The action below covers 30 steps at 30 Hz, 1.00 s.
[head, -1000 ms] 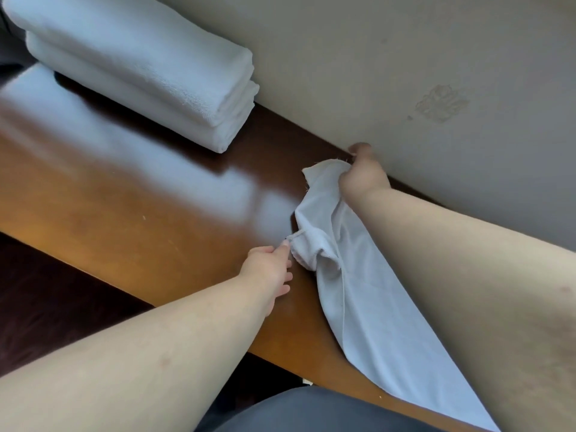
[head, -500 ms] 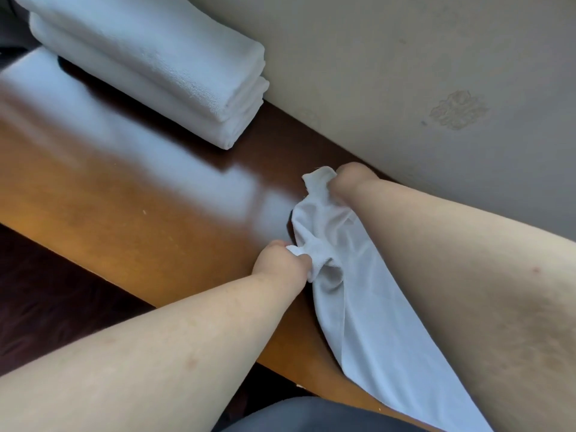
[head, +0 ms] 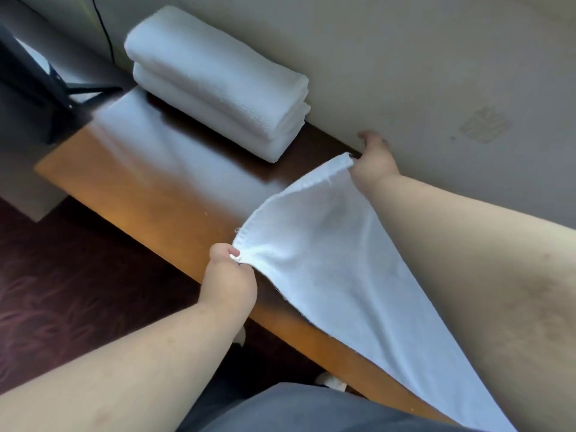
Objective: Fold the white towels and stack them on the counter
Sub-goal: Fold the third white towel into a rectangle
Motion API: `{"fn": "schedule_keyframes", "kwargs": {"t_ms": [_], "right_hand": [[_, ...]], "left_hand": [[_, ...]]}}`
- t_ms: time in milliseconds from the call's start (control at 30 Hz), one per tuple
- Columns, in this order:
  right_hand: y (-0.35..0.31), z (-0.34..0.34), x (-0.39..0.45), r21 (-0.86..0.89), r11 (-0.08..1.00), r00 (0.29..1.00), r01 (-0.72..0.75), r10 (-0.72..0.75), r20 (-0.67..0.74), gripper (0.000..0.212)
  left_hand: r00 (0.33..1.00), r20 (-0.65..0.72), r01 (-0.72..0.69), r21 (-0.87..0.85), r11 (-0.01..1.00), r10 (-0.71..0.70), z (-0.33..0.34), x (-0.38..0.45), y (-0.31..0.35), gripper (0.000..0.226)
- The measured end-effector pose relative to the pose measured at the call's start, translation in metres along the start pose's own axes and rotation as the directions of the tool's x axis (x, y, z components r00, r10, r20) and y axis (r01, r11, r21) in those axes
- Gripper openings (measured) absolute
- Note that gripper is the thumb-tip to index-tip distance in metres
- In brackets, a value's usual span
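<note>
Left hand (head: 229, 275) & right hand (head: 372, 165) each pinch a corner of the white towel (head: 336, 260), spread over the counter (head: 149, 182) near the folded stack (head: 218, 82). Risk: tail hangs off the counter edge, its wt could drag the towel off.

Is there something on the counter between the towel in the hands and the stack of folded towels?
Nothing visible. The bare counter lies between the held towel and the stack of folded towels, which sits against the wall.
</note>
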State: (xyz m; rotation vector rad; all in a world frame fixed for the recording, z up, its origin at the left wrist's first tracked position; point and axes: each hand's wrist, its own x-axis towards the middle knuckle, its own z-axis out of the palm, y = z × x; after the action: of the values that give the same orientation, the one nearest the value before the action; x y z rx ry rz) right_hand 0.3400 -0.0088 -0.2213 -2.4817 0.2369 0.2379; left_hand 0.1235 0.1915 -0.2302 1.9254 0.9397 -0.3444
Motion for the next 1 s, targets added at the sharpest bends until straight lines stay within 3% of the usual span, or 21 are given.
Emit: {"fn": "schedule_keyframes", "kwargs": {"t_ms": [133,167,233,300,367,400,433,567,633,733,800,867,933,1000], "right_hand": [[0.003,0.030,-0.023,-0.202,0.979,0.999,0.019,-0.025,-0.027,0.042],[0.005,0.038,-0.030,-0.205,0.979,1.000,-0.012,0.008,-0.020,0.039],[0.012,0.054,-0.041,-0.132,0.982,0.988,-0.136,0.145,0.061,0.036],[0.014,0.067,-0.046,-0.052,0.964,0.948,-0.260,0.265,0.176,0.043],[0.009,0.074,-0.045,0.111,0.910,0.907,-0.400,0.377,0.186,0.059],[0.004,0.076,-0.044,0.178,0.870,0.885,-0.459,0.430,0.178,0.066],[-0.001,0.076,-0.041,0.197,0.846,0.867,-0.495,0.466,0.177,0.069],[-0.020,0.078,-0.027,0.114,0.843,0.839,-0.526,0.491,0.234,0.036],[-0.029,0.082,-0.018,0.372,0.729,0.818,-0.574,0.501,0.281,0.019],[-0.044,0.083,-0.008,0.711,0.391,0.793,-0.584,0.464,0.395,0.009],[-0.052,0.087,-0.003,0.764,0.312,0.817,-0.564,0.345,0.463,0.027],[-0.055,0.094,-0.003,0.735,0.424,0.848,-0.529,0.298,0.439,0.049],[-0.056,0.101,-0.009,0.642,0.647,0.910,-0.412,0.267,0.316,0.051],[-0.051,0.106,-0.023,0.444,0.868,0.973,-0.224,0.170,0.159,0.051]], "left_hand": [[0.987,-0.095,0.121,-0.084,0.989,-0.129,-0.001,0.020,-0.017,0.040],[0.988,-0.119,0.097,-0.049,0.994,-0.102,0.000,0.023,-0.019,0.041],[0.992,-0.084,-0.075,0.165,0.983,0.090,0.005,0.025,-0.021,0.041],[0.928,0.064,-0.356,0.435,0.827,0.366,0.008,0.025,-0.020,0.038],[0.764,0.254,-0.607,0.596,0.526,0.594,0.014,0.033,-0.026,0.039],[0.707,0.332,-0.656,0.636,0.405,0.624,0.015,0.038,-0.028,0.042],[0.695,0.405,-0.666,0.674,0.319,0.595,0.014,0.042,-0.029,0.045],[0.727,0.516,-0.664,0.695,0.276,0.453,0.010,0.053,-0.033,0.049],[0.703,0.528,-0.687,0.677,0.264,0.477,0.006,0.057,-0.033,0.050],[0.703,0.554,-0.690,0.682,0.240,0.447,-0.002,0.065,-0.035,0.057],[0.706,0.567,-0.684,0.701,0.203,0.423,-0.008,0.072,-0.034,0.065],[0.708,0.569,-0.681,0.709,0.187,0.419,-0.012,0.077,-0.034,0.061],[0.708,0.561,-0.677,0.713,0.184,0.429,-0.016,0.080,-0.035,0.056],[0.693,0.540,-0.673,0.722,0.159,0.478,-0.019,0.081,-0.035,0.050]]}}
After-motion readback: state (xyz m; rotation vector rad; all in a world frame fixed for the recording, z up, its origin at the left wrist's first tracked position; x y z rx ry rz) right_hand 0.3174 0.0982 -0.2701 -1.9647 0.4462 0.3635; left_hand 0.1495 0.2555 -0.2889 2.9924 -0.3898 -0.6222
